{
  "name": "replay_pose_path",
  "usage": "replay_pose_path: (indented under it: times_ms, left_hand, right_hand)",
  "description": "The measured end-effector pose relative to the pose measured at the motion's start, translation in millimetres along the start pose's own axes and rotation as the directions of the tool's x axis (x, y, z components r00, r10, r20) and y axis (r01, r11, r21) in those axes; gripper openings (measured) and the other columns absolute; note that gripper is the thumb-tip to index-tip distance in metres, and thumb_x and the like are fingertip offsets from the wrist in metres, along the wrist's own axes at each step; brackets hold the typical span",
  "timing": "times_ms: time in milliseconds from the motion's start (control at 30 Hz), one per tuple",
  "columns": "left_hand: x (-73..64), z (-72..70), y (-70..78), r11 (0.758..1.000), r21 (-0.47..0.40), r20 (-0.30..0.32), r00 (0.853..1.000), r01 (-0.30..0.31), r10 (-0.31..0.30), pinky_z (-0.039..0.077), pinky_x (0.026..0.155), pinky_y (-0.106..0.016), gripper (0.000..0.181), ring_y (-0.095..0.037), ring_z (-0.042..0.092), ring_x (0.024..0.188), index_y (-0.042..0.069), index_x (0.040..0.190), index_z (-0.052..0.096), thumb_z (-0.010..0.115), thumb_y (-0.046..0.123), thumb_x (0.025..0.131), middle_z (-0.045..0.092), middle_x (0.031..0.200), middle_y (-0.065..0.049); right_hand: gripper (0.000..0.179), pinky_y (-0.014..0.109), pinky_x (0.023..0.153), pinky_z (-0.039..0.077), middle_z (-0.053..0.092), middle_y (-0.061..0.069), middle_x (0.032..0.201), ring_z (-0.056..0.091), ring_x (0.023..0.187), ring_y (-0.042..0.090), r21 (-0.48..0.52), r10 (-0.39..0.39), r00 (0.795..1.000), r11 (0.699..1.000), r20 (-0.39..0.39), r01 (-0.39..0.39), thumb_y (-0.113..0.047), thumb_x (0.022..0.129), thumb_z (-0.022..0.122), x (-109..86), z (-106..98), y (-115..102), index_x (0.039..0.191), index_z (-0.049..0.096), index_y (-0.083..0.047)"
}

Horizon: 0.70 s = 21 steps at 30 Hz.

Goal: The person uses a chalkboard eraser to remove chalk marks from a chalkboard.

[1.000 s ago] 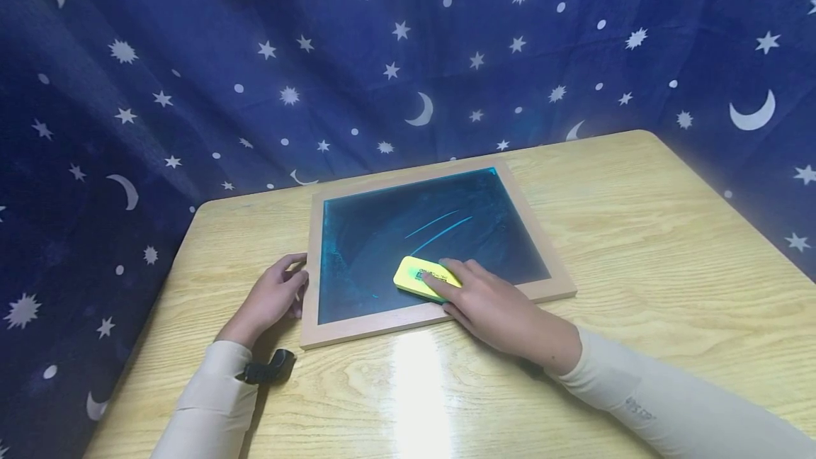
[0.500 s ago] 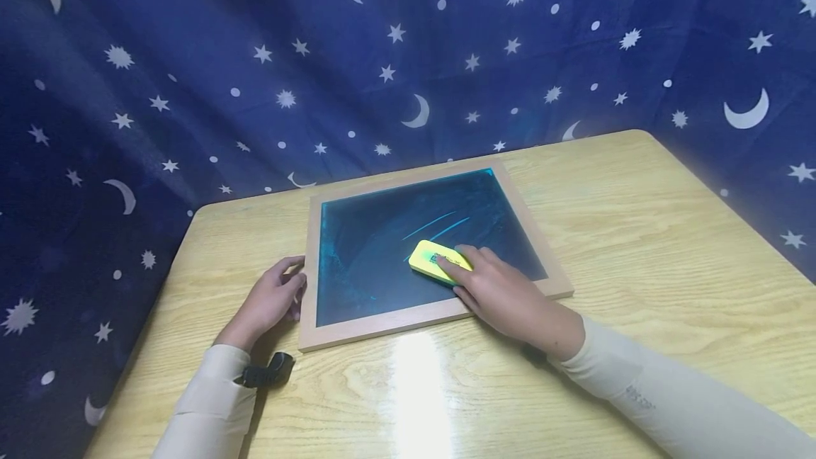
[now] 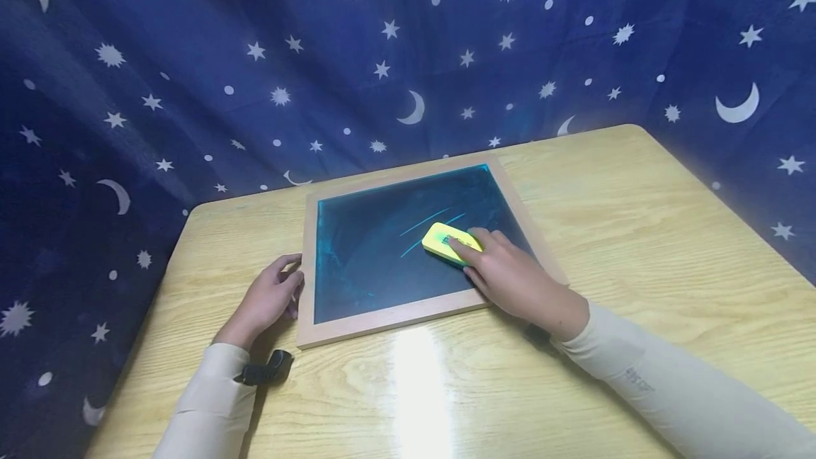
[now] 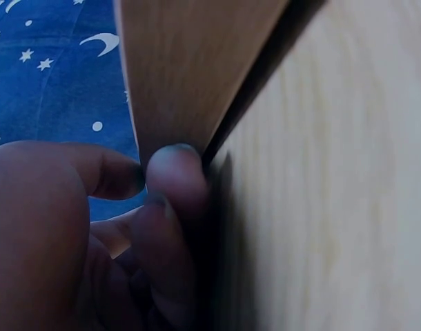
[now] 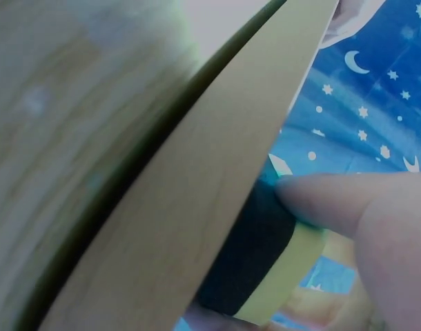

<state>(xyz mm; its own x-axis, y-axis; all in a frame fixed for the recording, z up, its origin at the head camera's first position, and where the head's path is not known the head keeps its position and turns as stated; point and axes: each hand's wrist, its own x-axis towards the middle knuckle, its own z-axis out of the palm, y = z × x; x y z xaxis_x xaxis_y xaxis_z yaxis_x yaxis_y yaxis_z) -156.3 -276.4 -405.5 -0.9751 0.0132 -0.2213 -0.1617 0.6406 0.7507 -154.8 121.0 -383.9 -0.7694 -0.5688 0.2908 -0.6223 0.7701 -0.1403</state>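
My right hand (image 3: 513, 268) holds a yellow board eraser (image 3: 440, 238) with a dark pad, its index finger lying along the top. The eraser rests on the dark face of a wood-framed chalkboard (image 3: 382, 261), over the right end of the lower of two long blue chalk lines (image 3: 423, 222). In the right wrist view, the thumb (image 5: 321, 200) presses the dark side of the eraser (image 5: 248, 248). At the board's left edge, the loosely bent fingers of my left hand (image 3: 269, 294) touch the side of the frame (image 4: 190, 69), fingertips (image 4: 176, 172) right against it.
The board lies on a light wooden table (image 3: 637, 246) and is slightly turned. A blue curtain (image 3: 408, 41) with white moons and stars hangs behind and to the left. A black strap mount (image 3: 268, 368) sits on my left wrist. Blue chalk smears line the board's left edge.
My right hand has slid the eraser up and to the right over the board, away from the lower frame edge. My left hand stays at the frame's left side.
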Motion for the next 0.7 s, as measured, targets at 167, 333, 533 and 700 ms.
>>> replay_pose_path:
  times_ms: [167,333,533,700]
  left_hand:
    - [-1.2,0.3,2.1,1.000,-0.010,0.004,1.000,-0.005,0.005,0.055,0.053,-0.034,0.053,-0.018,0.057,0.054,0.000,0.153,0.030,0.041,0.021,0.106,0.055,0.082,-0.009]
    - [-0.6,0.4,2.2,1.000,-0.009,0.004,1.000,0.000,0.000,0.055,0.054,-0.034,0.053,-0.018,0.057,0.054,0.000,0.153,0.030,0.041,0.021,0.106,0.056,0.083,-0.010]
    - [0.7,0.5,0.6,1.000,0.022,-0.001,1.000,0.011,-0.011,0.056,0.055,-0.034,0.054,-0.019,0.058,0.055,0.001,0.154,0.030,0.041,0.023,0.105,0.057,0.083,-0.010]
    - [0.4,0.4,-0.1,1.000,0.028,-0.003,1.000,0.008,-0.008,0.056,0.054,-0.034,0.055,-0.019,0.058,0.055,0.000,0.154,0.030,0.040,0.023,0.105,0.057,0.082,-0.010]
  right_hand:
    - [0.050,0.047,0.083,0.058,0.059,0.026,0.126,0.061,0.098,0.038,0.009,0.035,0.999,0.999,0.012,-0.036,-0.012,0.092,0.069,1.4,-1,6,0.141,0.058,-0.013]
    - [0.048,0.051,0.087,0.057,0.059,0.029,0.125,0.063,0.100,0.041,0.007,0.076,0.997,0.997,0.012,-0.076,-0.011,0.093,0.068,3.1,-2,16,0.140,0.058,-0.012]
    - [0.048,0.054,0.089,0.056,0.057,0.030,0.127,0.062,0.104,0.043,0.011,0.116,0.993,0.993,0.033,-0.116,-0.012,0.094,0.066,4.7,-3,27,0.141,0.057,-0.012]
    - [0.048,0.056,0.091,0.055,0.055,0.032,0.130,0.061,0.108,0.045,0.031,0.156,0.986,0.987,0.057,-0.158,-0.013,0.096,0.065,6.6,-6,32,0.143,0.056,-0.012]
